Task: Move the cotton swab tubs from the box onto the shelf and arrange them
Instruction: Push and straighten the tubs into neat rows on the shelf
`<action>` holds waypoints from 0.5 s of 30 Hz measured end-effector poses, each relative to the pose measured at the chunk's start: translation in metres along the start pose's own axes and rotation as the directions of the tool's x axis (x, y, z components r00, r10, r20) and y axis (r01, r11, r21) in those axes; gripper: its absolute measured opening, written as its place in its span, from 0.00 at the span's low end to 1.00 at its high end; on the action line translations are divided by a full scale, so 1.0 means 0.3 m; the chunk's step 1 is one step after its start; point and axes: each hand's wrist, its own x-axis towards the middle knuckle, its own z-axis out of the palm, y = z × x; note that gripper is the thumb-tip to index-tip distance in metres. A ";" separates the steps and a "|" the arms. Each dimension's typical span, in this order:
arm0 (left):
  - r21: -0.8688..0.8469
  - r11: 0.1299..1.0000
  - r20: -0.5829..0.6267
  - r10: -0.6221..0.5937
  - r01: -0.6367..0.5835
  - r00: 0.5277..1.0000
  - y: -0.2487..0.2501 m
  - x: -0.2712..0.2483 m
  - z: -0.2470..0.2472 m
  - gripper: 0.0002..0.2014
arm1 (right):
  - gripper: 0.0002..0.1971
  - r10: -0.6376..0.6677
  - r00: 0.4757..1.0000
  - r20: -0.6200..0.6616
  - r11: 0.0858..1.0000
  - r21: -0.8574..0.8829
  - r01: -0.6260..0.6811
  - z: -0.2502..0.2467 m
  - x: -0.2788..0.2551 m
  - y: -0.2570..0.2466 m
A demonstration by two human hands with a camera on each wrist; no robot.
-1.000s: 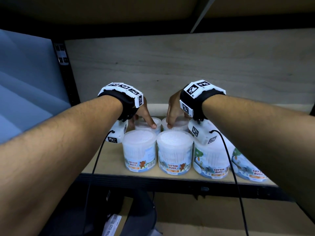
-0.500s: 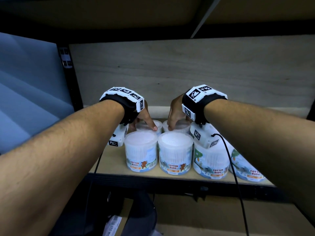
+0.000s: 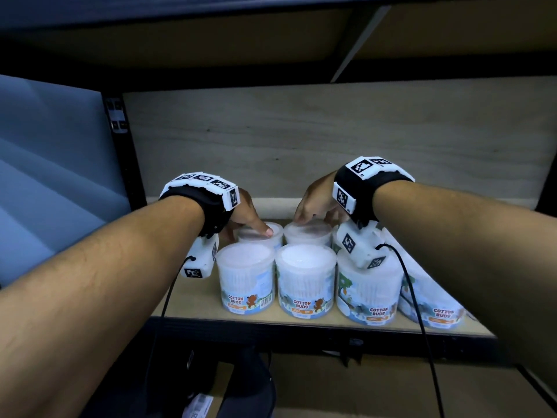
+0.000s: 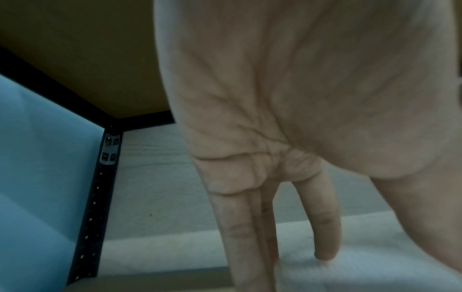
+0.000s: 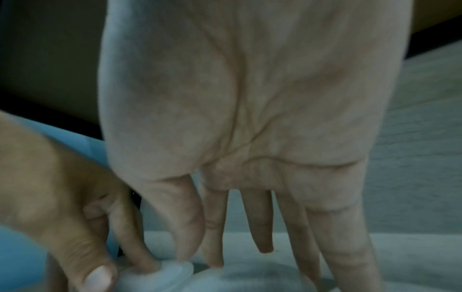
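Several clear cotton bud tubs with white lids stand on the wooden shelf. The front row starts with a left tub, a middle tub and a right tub. Behind them are a back-left tub and a back-right tub. My left hand rests its thumb on the back-left lid, and its straight fingers reach down past the rim. My right hand touches the back-right lid with straight fingers that hang over its far edge. Neither tub is lifted.
A fourth front tub stands at the right under my forearm. A black upright post and a blue-grey panel close the left side. The wood back wall stands just behind the back row. The upper shelf hangs overhead.
Both hands stay on the two back tubs in much the same pose. My head has tilted up, so the shelf and tubs sit lower in the view.
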 end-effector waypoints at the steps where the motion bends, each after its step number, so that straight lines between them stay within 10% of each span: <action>1: 0.002 1.000 0.005 0.020 -0.020 1.000 -0.004 -0.008 -0.002 0.30 | 0.22 -0.002 1.000 0.006 0.998 0.065 0.001 -0.007 -0.002 0.013; 10: 0.175 0.964 -0.280 0.242 -0.198 0.929 -0.012 -0.148 -0.040 0.08 | 0.18 -0.060 0.998 0.002 0.981 0.184 0.058 -0.060 -0.106 0.118; 12: 0.261 0.916 -0.378 0.386 -0.304 0.841 0.004 -0.206 -0.020 0.06 | 0.18 -0.125 0.992 -0.017 0.984 0.127 0.127 -0.065 -0.143 0.134; 15: 0.353 0.786 -0.565 0.612 -0.508 0.554 -0.001 -0.374 0.096 0.11 | 0.20 -0.309 0.930 -0.201 0.949 -0.137 0.285 -0.078 -0.297 0.154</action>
